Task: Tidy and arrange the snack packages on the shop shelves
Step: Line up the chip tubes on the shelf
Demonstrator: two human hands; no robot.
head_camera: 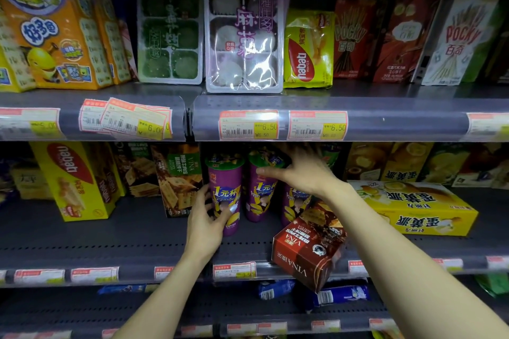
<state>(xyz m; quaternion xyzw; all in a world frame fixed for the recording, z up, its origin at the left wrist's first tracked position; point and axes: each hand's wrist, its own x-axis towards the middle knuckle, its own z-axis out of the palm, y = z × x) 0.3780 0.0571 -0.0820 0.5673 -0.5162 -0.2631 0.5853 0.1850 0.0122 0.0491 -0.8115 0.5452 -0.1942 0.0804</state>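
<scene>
On the middle shelf stand three purple potato-snack cups. My left hand grips the front left cup near its bottom. A second cup stands just to its right, and my right hand reaches over its top with the fingers spread. The third cup is partly hidden behind my right wrist. A red-brown VINA cracker box lies tilted over the shelf's front edge, under my right forearm.
A yellow egg-pie box lies flat at the right. A yellow nabati box and green VINA cracker boxes stand at the left. The upper shelf holds mochi trays, Pocky boxes and orange SpongeBob packs.
</scene>
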